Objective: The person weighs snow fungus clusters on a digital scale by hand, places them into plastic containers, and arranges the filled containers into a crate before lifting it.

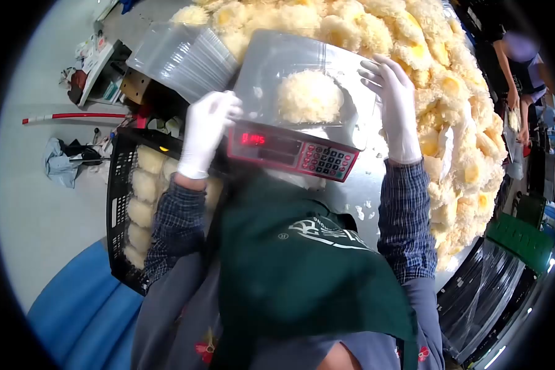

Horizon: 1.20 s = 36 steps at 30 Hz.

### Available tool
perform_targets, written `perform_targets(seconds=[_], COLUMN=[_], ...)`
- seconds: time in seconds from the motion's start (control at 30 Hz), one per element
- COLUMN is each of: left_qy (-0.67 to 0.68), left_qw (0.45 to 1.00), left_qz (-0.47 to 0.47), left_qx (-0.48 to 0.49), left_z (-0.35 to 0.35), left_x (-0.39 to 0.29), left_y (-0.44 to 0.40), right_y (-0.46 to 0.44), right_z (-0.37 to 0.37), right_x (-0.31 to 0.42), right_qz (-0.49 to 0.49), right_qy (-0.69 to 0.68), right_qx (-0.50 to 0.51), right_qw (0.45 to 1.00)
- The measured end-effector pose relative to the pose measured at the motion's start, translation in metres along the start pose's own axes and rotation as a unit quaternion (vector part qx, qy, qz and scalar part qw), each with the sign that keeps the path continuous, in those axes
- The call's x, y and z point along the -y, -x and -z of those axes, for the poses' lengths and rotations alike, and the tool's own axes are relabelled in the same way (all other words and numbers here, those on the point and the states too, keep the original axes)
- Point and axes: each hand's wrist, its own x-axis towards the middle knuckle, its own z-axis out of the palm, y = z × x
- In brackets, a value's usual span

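A round, pale yellow shredded clump (309, 97) rests on the metal pan (262, 68) of a digital scale, whose red-framed panel (293, 150) shows lit red digits. My left hand (208, 126), in a white glove, is at the pan's left edge with its fingers curled together; whether it holds anything is hidden. My right hand (396, 102), also gloved in white, is at the pan's right edge, fingers stretched out and apart, with nothing in it. Beside the left hand lies a stack of clear plastic trays (188, 58).
A large heap of similar clumps (456, 129) covers the back and right. A black crate (118, 203) with rows of clumps stands at the left. At the far right are a co-worker's arms (513, 83) and a green crate (521, 240).
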Motion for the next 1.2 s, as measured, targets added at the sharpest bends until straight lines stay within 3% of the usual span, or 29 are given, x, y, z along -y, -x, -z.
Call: perform_targets(seconds=[0.1, 0.17, 0.23, 0.27, 0.3, 0.33, 0.37, 0.43, 0.47, 0.5, 0.63, 0.7, 0.8, 0.9, 0.97, 1.03, 1.1, 1.17, 1.2], left_qy=[0.154, 0.203, 0.232, 0.232, 0.231, 0.218, 0.173, 0.077, 0.093, 0.154, 0.120, 0.237, 0.179, 0.244, 0.273, 0.184, 0.333, 0.401, 0.432], left_qw=[0.952, 0.935, 0.933, 0.936, 0.938, 0.929, 0.947, 0.969, 0.966, 0.958, 0.975, 0.955, 0.966, 0.966, 0.957, 0.983, 0.937, 0.886, 0.852], left_qz=[0.172, 0.211, 0.172, 0.150, 0.128, 0.216, 0.170, 0.080, 0.110, 0.097, 0.054, 0.061, 0.055, -0.012, -0.083, -0.006, 0.053, 0.139, 0.181], left_qx=[0.200, 0.201, 0.214, 0.219, 0.225, 0.206, 0.212, 0.222, 0.215, 0.222, 0.179, 0.170, 0.178, 0.089, 0.042, -0.023, -0.085, -0.187, -0.234], left_z=[-0.025, -0.042, -0.042, -0.041, -0.040, -0.038, -0.040, -0.046, -0.051, -0.054, -0.063, -0.056, -0.020, 0.023, 0.043, 0.071, 0.092, 0.106, 0.110], left_x=[0.015, 0.012, 0.023, 0.026, 0.027, 0.007, 0.011, 0.024, 0.019, 0.027, 0.040, 0.038, 0.022, 0.027, 0.017, 0.020, 0.036, 0.067, 0.085], left_y=[0.001, 0.001, -0.003, -0.002, -0.002, -0.001, -0.001, 0.003, 0.004, 0.004, 0.004, 0.011, 0.033, 0.058, 0.083, 0.113, 0.141, 0.167, 0.180], right_y=[-0.025, -0.030, -0.020, -0.007, 0.010, 0.018, 0.025, 0.046, 0.051, 0.060, 0.062, 0.064, 0.090, 0.111, 0.129, 0.140, 0.146, 0.142, 0.139], right_z=[-0.014, -0.025, -0.018, -0.015, -0.013, -0.006, 0.002, 0.008, 0.009, 0.005, -0.007, -0.007, -0.044, -0.072, -0.099, -0.118, -0.131, -0.125, -0.120], right_x=[-0.043, -0.043, -0.028, -0.009, -0.003, -0.019, -0.036, -0.032, -0.038, -0.041, -0.041, -0.053, -0.017, -0.005, -0.012, -0.026, -0.025, -0.031, -0.027], right_qz=[-0.123, -0.092, 0.019, -0.020, 0.071, 0.099, 0.128, -0.114, -0.177, -0.153, -0.126, -0.119, -0.081, -0.021, -0.037, 0.018, -0.013, -0.004, -0.062], right_qy=[-0.162, -0.292, -0.191, -0.046, 0.191, 0.282, 0.371, 0.192, 0.090, 0.058, 0.018, -0.045, -0.031, 0.017, -0.011, 0.080, 0.034, 0.027, -0.017], right_qx=[0.091, 0.133, 0.162, 0.126, 0.104, 0.069, 0.033, 0.095, 0.122, 0.092, 0.076, 0.097, 0.107, 0.214, 0.307, 0.376, 0.409, 0.373, 0.348], right_qw=[0.975, 0.943, 0.968, 0.991, 0.973, 0.952, 0.919, 0.970, 0.972, 0.982, 0.989, 0.987, 0.990, 0.976, 0.951, 0.923, 0.912, 0.928, 0.935])
